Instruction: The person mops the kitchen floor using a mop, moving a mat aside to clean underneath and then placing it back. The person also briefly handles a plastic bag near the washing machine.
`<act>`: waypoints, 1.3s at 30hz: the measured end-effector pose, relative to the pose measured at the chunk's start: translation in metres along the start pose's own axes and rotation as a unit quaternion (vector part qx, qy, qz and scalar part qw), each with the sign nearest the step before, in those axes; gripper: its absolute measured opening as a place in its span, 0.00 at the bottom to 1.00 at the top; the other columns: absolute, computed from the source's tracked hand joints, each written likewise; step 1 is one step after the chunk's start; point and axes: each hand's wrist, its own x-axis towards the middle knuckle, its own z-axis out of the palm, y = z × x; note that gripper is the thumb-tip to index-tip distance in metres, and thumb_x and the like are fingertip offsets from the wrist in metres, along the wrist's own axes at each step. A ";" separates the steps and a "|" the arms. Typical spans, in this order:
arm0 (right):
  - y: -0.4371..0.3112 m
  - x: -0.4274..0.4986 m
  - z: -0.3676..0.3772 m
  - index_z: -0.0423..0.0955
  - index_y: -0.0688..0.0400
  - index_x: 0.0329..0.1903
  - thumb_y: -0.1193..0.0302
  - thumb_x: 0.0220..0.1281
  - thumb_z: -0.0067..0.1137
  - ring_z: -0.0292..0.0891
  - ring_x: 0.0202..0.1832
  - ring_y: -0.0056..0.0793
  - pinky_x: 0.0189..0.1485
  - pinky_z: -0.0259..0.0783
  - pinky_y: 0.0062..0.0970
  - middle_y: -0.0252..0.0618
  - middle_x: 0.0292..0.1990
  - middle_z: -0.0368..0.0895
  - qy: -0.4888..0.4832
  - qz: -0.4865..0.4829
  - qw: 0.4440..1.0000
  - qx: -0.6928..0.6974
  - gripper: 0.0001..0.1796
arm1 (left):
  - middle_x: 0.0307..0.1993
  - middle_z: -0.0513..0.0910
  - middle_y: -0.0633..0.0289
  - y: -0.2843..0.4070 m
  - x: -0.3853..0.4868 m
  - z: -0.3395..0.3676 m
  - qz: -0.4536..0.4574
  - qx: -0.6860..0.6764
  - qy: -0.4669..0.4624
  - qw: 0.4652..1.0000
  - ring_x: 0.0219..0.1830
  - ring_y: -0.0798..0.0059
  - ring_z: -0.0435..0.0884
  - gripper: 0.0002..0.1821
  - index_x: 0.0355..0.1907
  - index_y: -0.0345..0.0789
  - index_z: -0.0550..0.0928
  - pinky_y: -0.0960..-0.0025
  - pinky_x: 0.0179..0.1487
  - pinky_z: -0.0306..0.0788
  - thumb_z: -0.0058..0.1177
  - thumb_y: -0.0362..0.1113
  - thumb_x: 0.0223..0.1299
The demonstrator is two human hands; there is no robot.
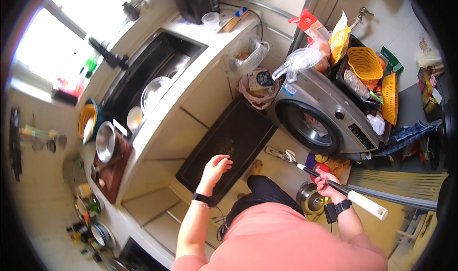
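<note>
My right hand [327, 185] is closed around the dark pole of a flat mop [304, 168], whose white grip end points to the lower right. The mop's narrow flat head [275, 153] lies on the floor between the black mat [229, 138] and the washing machine [322, 106]. My left hand [215, 169] hangs over the mat with its fingers loosely curled and nothing in it. Black bands are on both wrists. A steel pot or kettle [310, 198] stands on the floor beside my right hand.
On the left runs a counter with a black sink [161, 52], a steel bowl [105, 142] and a brown cutting board [116, 174]. Bags and yellow baskets [365, 63] crowd the washing machine's top. A plastic bag [259, 88] stands at the mat's far end.
</note>
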 end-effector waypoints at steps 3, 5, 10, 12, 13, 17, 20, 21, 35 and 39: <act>-0.018 0.013 0.018 0.71 0.51 0.44 0.76 0.52 0.48 0.65 0.16 0.18 0.21 0.66 0.18 0.36 0.23 0.71 0.035 -0.023 0.997 0.060 0.15 | 0.40 0.80 0.59 0.010 0.080 0.015 -0.093 -0.061 -0.011 0.994 0.39 0.73 0.80 0.15 0.48 0.36 0.73 0.70 0.43 0.74 0.41 0.41 0.64; -0.032 0.020 0.029 0.73 0.50 0.42 0.71 0.55 0.47 0.65 0.16 0.20 0.21 0.66 0.21 0.36 0.23 0.72 0.012 -0.019 0.997 0.077 0.12 | 0.39 0.80 0.60 0.011 0.135 0.024 -0.127 -0.108 -0.025 0.986 0.37 0.72 0.80 0.15 0.47 0.35 0.73 0.69 0.40 0.75 0.41 0.40 0.63; -0.044 0.019 0.021 0.73 0.49 0.41 0.66 0.57 0.45 0.65 0.19 0.21 0.22 0.66 0.23 0.34 0.25 0.72 0.025 -0.063 0.988 0.139 0.10 | 0.36 0.79 0.62 -0.023 0.281 0.047 -0.188 -0.066 -0.003 0.980 0.34 0.74 0.79 0.14 0.45 0.37 0.73 0.69 0.38 0.75 0.46 0.41 0.59; -0.033 0.018 0.010 0.73 0.48 0.43 0.68 0.56 0.46 0.66 0.20 0.22 0.24 0.66 0.24 0.36 0.27 0.71 -0.015 -0.060 0.974 0.216 0.11 | 0.35 0.79 0.63 -0.054 0.350 0.054 -0.205 -0.057 -0.002 0.977 0.32 0.75 0.78 0.14 0.44 0.37 0.73 0.70 0.36 0.74 0.45 0.41 0.59; -0.027 0.017 0.005 0.72 0.48 0.43 0.70 0.55 0.46 0.66 0.21 0.22 0.26 0.67 0.25 0.37 0.28 0.71 -0.052 -0.054 0.955 0.287 0.12 | 0.34 0.78 0.63 -0.071 0.387 0.058 -0.200 -0.058 -0.008 0.978 0.32 0.75 0.78 0.13 0.44 0.38 0.73 0.70 0.35 0.74 0.46 0.40 0.59; 0.000 0.011 0.004 0.71 0.49 0.47 0.72 0.51 0.44 0.65 0.25 0.22 0.32 0.65 0.29 0.38 0.32 0.69 -0.017 -0.133 0.956 0.262 0.18 | 0.23 0.76 0.63 -0.137 0.527 0.071 -0.197 0.041 -0.003 0.980 0.24 0.72 0.76 0.13 0.29 0.39 0.75 0.68 0.27 0.72 0.43 0.46 0.57; 0.007 0.009 0.014 0.71 0.48 0.48 0.71 0.48 0.45 0.59 0.21 0.20 0.25 0.61 0.24 0.35 0.29 0.65 0.077 -0.152 0.952 0.254 0.20 | 0.26 0.74 0.61 -0.167 0.600 0.087 -0.160 0.036 0.028 0.986 0.27 0.71 0.75 0.15 0.32 0.36 0.74 0.67 0.30 0.73 0.42 0.47 0.58; 0.008 0.010 0.019 0.71 0.47 0.47 0.70 0.48 0.45 0.57 0.21 0.20 0.23 0.59 0.24 0.33 0.29 0.64 0.096 -0.145 0.952 0.254 0.19 | 0.29 0.73 0.61 -0.172 0.620 0.096 -0.185 -0.031 0.082 0.979 0.30 0.70 0.75 0.16 0.35 0.35 0.73 0.66 0.32 0.74 0.43 0.47 0.58; -0.036 0.039 0.048 0.69 0.52 0.52 0.70 0.46 0.46 0.60 0.20 0.22 0.22 0.60 0.25 0.35 0.29 0.64 0.066 -0.144 0.964 0.212 0.25 | 0.23 0.78 0.55 -0.212 0.626 0.073 -0.165 -0.039 0.116 0.979 0.16 0.68 0.78 0.15 0.34 0.27 0.76 0.70 0.16 0.71 0.53 0.40 0.53; -0.030 0.040 0.041 0.68 0.54 0.51 0.71 0.50 0.45 0.56 0.19 0.22 0.19 0.58 0.24 0.36 0.28 0.61 0.065 -0.167 0.973 0.147 0.21 | 0.30 0.78 0.62 -0.249 0.507 -0.028 -0.220 -0.024 0.050 0.974 0.24 0.76 0.76 0.17 0.45 0.36 0.73 0.74 0.22 0.72 0.48 0.42 0.55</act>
